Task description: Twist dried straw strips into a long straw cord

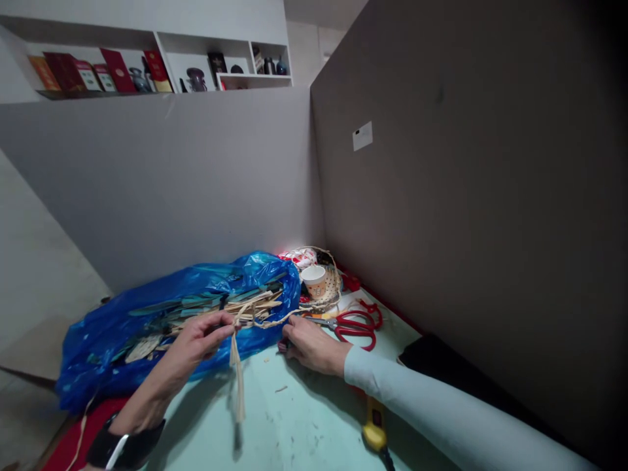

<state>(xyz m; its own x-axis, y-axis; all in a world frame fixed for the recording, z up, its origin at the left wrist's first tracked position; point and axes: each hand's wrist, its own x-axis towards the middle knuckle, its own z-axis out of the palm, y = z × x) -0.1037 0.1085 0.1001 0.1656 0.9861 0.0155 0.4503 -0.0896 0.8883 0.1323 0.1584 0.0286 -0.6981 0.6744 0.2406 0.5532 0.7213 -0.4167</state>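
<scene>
My left hand pinches a pale straw strand between thumb and fingertips, and its loose end hangs over the table. From that pinch a thin twisted straw cord runs right, towards my right hand. Those right fingers are curled down near the tabletop around a small dark reddish thing, mostly hidden, whose kind I cannot make out. Whether they also grip the cord is unclear. Just beyond the right hand lie red-handled scissors.
A blue plastic bag full of dried straw and leaf strips lies behind my left hand. A paper cup stands in a woven basket. A yellow tool with a dark cord rests near my right forearm. Grey partitions enclose the table.
</scene>
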